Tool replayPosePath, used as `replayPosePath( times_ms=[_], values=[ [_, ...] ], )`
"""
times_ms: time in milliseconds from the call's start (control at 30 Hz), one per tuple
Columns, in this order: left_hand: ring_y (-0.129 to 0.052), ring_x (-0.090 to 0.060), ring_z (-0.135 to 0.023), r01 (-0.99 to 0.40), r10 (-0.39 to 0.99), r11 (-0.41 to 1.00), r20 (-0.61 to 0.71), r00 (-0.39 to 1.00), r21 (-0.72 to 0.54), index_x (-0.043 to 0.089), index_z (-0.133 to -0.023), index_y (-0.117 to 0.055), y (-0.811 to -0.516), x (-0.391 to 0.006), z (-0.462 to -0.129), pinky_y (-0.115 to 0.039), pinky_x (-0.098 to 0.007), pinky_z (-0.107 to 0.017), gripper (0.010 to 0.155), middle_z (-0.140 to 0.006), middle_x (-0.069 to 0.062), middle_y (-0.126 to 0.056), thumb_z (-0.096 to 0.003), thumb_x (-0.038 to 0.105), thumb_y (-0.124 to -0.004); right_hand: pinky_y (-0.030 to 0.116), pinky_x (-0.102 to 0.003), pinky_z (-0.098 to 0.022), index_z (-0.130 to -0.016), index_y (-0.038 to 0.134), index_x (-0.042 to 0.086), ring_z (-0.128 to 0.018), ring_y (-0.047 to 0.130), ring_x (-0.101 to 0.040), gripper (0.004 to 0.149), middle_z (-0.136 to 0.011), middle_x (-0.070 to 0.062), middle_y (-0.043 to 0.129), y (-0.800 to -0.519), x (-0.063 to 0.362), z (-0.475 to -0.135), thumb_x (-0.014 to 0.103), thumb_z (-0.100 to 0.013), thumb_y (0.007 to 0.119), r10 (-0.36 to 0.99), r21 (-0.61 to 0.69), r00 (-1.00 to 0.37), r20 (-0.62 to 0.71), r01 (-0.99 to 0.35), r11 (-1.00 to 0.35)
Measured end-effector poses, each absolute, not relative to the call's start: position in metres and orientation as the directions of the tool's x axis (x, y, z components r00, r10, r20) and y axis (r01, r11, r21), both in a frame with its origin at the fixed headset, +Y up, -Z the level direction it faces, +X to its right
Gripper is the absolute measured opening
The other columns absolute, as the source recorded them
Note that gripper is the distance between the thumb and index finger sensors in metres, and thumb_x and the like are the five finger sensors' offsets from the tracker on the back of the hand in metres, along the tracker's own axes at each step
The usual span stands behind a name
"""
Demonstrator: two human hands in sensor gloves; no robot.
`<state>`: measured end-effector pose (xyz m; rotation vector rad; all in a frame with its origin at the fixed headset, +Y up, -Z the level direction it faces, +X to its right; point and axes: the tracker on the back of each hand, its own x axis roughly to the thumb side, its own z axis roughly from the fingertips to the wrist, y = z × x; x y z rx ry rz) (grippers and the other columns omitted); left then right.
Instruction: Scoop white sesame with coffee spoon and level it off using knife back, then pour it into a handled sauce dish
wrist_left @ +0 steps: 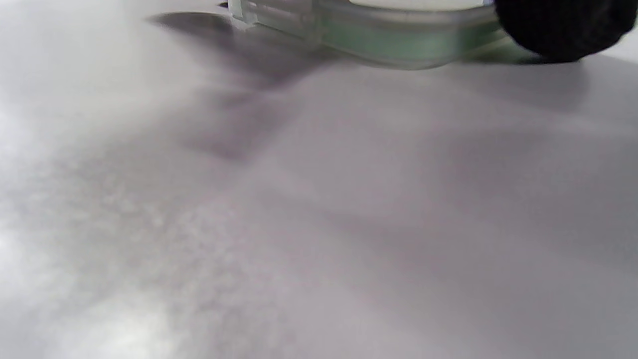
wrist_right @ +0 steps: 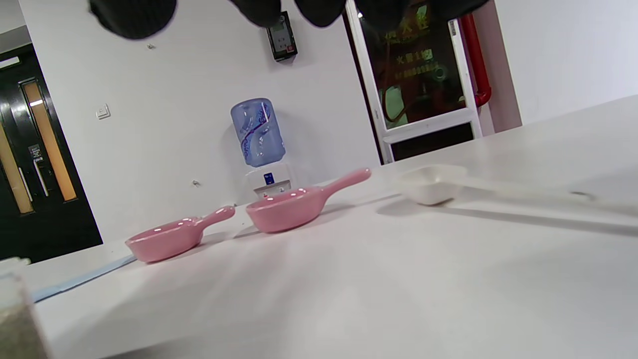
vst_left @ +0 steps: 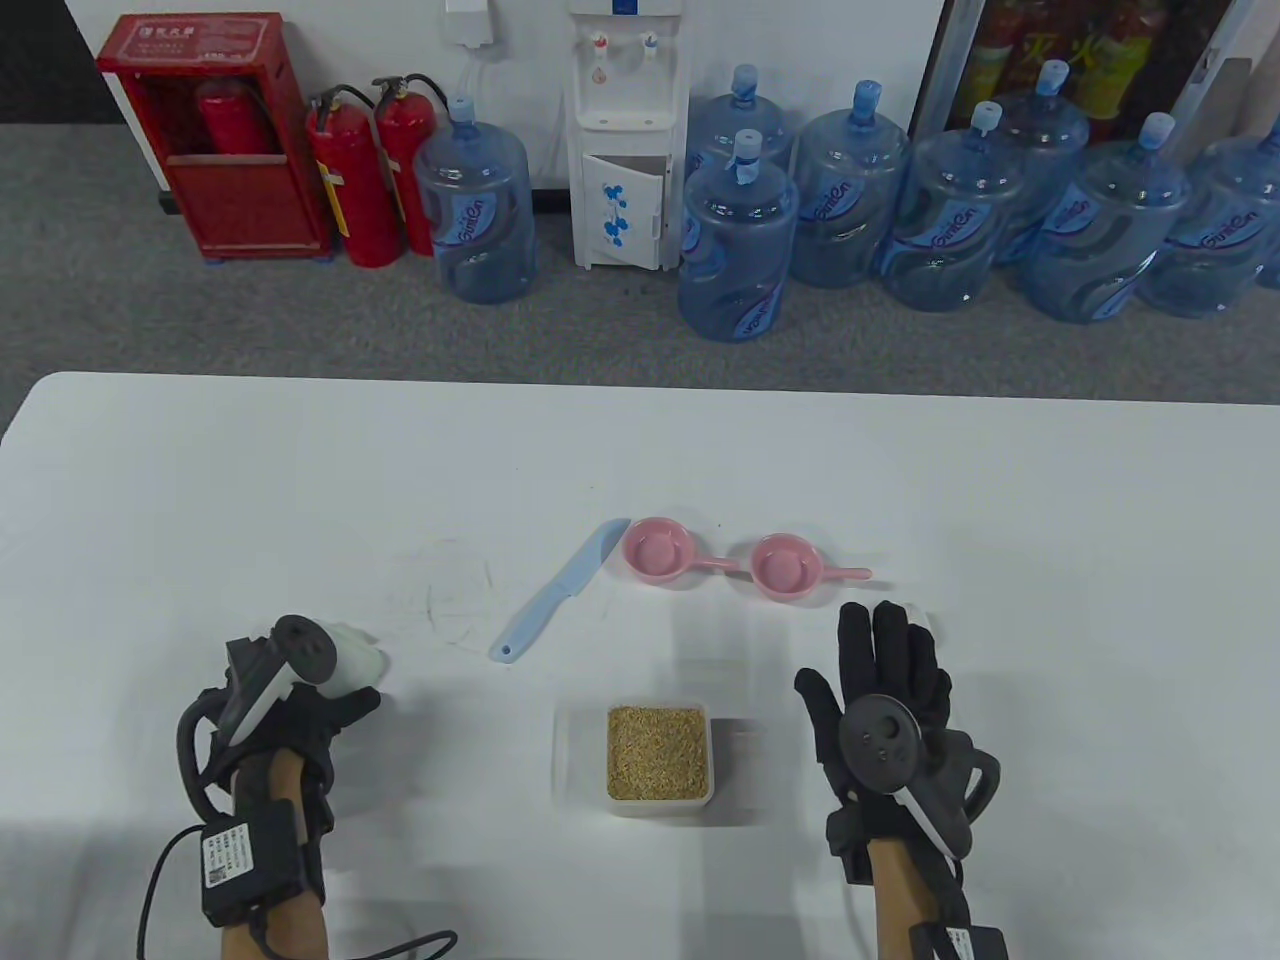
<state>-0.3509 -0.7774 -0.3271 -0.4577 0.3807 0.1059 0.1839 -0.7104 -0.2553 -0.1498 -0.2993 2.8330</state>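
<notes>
Sesame (vst_left: 658, 752) fills a clear square tub (vst_left: 632, 802) at the near middle of the table (vst_left: 200, 480), level and undisturbed, so no scoop looks taken yet. The white spoon (wrist_right: 433, 185) lies beyond the right hand (vst_left: 885, 700), which hovers flat with fingers straight, holding nothing; in the table view the hand hides the spoon. Two pink handled dishes (vst_left: 655, 548) (vst_left: 785, 565) sit side by side behind the tub, both apparently empty. The pale blue knife (vst_left: 558, 592) lies slanted just left of them.

The left hand (vst_left: 290, 715) rests on the table well left of the tub, touching a pale green lid (wrist_left: 398, 42); whether its fingers grip the lid I cannot tell.

Risks, as I judge them: the spoon is shallow and light, so a hurried scoop could scatter seeds. The tub is unheld and might slide under the spoon.
</notes>
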Motion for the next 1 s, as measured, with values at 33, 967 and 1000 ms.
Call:
replayPosePath(
  times_ms=[33,967,1000],
  values=[
    [-0.024,-0.047,-0.119,-0.192,0.029,0.893,-0.373,0.927,-0.408,0.013,-0.119,-0.013,-0.777,-0.351,-0.326,-0.026,-0.075,-0.080,0.113,-0.125,-0.018,-0.015,-0.0408,0.072,-0.069,0.036,-0.065,-0.078,-0.122,0.029,0.026,-0.114,0.029,-0.045,0.075,-0.127,-0.013,0.020,-0.711,0.184,-0.256,0.060,-0.060,0.052,0.292,-0.216,-0.954,-0.073,-0.271,-0.938],
    [-0.015,-0.051,-0.118,-0.166,0.165,0.984,-0.019,0.986,-0.071,0.014,-0.120,-0.015,-0.712,-0.212,-0.287,-0.021,-0.077,-0.077,0.101,-0.125,-0.019,-0.012,-0.0494,0.069,-0.062,0.038,-0.064,-0.079,-0.121,0.031,0.024,-0.114,0.032,-0.043,0.076,-0.126,-0.015,0.024,-0.716,0.173,-0.256,0.059,-0.060,0.060,0.248,-0.182,-0.968,-0.033,-0.238,-0.954],
    [-0.015,-0.051,-0.118,-0.163,0.162,0.984,-0.015,0.987,-0.070,0.015,-0.120,-0.015,-0.713,-0.214,-0.288,-0.021,-0.077,-0.077,0.100,-0.125,-0.018,-0.012,-0.0495,0.069,-0.062,0.039,-0.064,-0.079,-0.121,0.032,0.023,-0.114,0.032,-0.043,0.076,-0.126,-0.015,0.025,-0.716,0.171,-0.256,0.059,-0.060,0.060,0.251,-0.177,-0.967,-0.035,-0.241,-0.954]
  ],
)
